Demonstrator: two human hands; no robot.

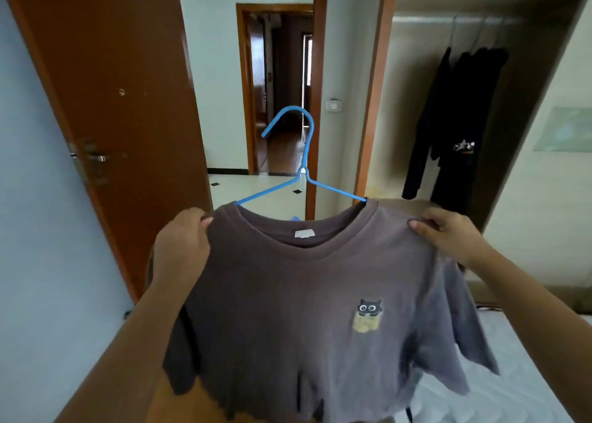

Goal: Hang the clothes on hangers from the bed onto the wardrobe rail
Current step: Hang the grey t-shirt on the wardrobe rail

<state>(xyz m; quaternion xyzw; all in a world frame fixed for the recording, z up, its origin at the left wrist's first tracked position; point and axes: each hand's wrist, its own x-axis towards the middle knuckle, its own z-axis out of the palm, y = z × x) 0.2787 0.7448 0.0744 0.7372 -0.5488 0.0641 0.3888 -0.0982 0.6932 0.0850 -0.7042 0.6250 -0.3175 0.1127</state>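
One T-shirt (288,294), bearing one cat print (369,310) and one white label (304,233). One blue hanger (307,153). Two hands: one left hand (182,246), one right hand (448,233). One bed (528,374). One wardrobe (416,70), with dark clothes (461,118) in it that look like two or three pieces; blur keeps that count uncertain. One brown door (121,70) with one handle (96,158). Two doorways: one near doorway (320,54), one far doorway (243,86). One switch (333,105). Two black tiles (215,184) in the pale floor. One poster (563,129).
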